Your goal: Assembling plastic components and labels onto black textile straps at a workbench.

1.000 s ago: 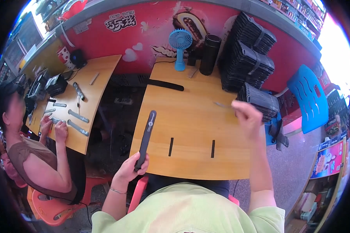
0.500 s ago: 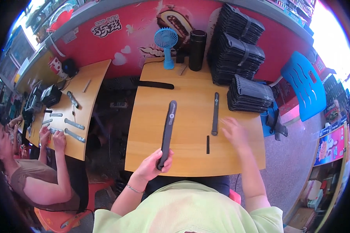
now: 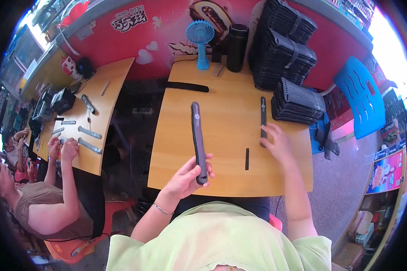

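A dark grey strap (image 3: 197, 131) with rounded ends and a small pale mark stands up from my left hand (image 3: 185, 177), whose thumb and fingers close round its lower end. My right hand (image 3: 278, 142) is over the right side of the table, fingers apart, the tips at the lower part of a similar grey strap (image 3: 263, 110) that lies lengthwise there. Whether they press on it is hard to see. Between my hands lies a short narrow black strip (image 3: 247, 159). A longer black strip (image 3: 187, 86) rests at the table's far left edge.
Tall stacks of folded dark straps (image 3: 287, 58) stand at the back right, with a lower stack (image 3: 298, 101) in front. A blue fan (image 3: 200, 38) and a black flask (image 3: 237, 47) are at the back. A co-worker (image 3: 49, 203) handles straps at the left table (image 3: 111, 101). A blue chair (image 3: 359, 97) is at right.
My right hand has moved up to the strap lying on the table. The strap in my left hand has swung to lean slightly left. The whole view has shifted a little.
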Available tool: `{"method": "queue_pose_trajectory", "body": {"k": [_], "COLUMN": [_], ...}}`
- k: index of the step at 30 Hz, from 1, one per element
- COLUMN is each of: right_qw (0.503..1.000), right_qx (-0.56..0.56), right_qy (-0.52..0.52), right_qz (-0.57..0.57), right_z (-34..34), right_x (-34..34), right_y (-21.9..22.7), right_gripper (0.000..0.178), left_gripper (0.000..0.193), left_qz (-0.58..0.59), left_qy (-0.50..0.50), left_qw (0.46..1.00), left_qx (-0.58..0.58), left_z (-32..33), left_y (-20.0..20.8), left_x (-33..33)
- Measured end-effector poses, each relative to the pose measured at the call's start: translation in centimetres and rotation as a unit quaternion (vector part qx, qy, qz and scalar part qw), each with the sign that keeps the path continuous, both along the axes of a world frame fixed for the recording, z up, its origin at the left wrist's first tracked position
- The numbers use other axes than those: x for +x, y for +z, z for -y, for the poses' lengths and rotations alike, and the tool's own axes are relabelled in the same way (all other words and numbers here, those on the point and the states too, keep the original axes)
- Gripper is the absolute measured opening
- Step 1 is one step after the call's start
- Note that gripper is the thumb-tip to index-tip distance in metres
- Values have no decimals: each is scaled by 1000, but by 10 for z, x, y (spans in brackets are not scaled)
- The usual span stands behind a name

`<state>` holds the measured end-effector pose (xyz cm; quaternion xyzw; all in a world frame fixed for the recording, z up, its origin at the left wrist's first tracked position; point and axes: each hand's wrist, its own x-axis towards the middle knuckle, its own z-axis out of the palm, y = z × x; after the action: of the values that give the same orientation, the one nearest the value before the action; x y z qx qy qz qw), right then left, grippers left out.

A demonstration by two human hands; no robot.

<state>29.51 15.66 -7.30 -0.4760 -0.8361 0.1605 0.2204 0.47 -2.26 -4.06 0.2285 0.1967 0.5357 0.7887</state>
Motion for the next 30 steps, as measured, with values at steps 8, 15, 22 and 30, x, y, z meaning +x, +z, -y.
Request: {"method": "queue_pose_trajectory", "body": {"k": [8, 15, 22, 30], "right_qw": [955, 950, 950, 967], "right_qx": [-203, -165, -132, -88], "right_qy": [43, 146, 151, 135], "right_qz": [-214, -223, -239, -197], "right_z": [76, 114, 126, 127], "right_x": [-60, -98, -115, -115], "right_y": [73, 83, 87, 81], "right_gripper": [31, 35, 40, 42], "left_gripper": [49, 51, 37, 31], "left_qz": [17, -14, -83, -115], "left_qy": [128, 212, 277, 336], "left_qw": [991, 977, 957, 933], "left_qx": [-29, 30, 27, 56], "left_z": [-16, -17, -12, -13], "left_y": [5, 6, -4, 4], "left_x": [17, 18, 15, 22]}}
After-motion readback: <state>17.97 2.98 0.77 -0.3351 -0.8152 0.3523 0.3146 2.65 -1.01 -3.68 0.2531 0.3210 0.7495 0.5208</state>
